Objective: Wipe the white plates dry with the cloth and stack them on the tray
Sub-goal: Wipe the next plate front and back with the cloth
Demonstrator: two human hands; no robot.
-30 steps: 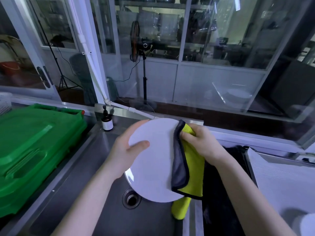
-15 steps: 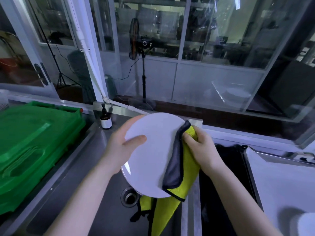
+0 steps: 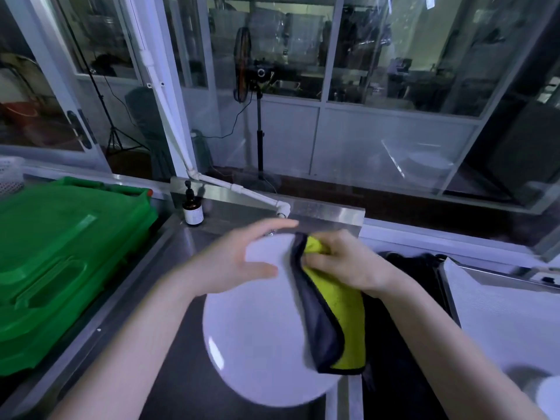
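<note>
One white plate (image 3: pixel 263 334) sits tilted over the sink (image 3: pixel 181 344). I see the left hand (image 3: pixel 233 262) at its upper rim, fingers straight, blurred. Right hand (image 3: pixel 348 262) grips the yellow-grey cloth (image 3: pixel 336 322) against the plate's right edge.

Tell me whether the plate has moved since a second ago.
Yes. The plate has come down and nearer the camera, its top rim now farther below the bottle.

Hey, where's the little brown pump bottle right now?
In the head view, the brown pump bottle stands at the back left of the steel sink, just right of the green crate and left of the white pipe.
</note>
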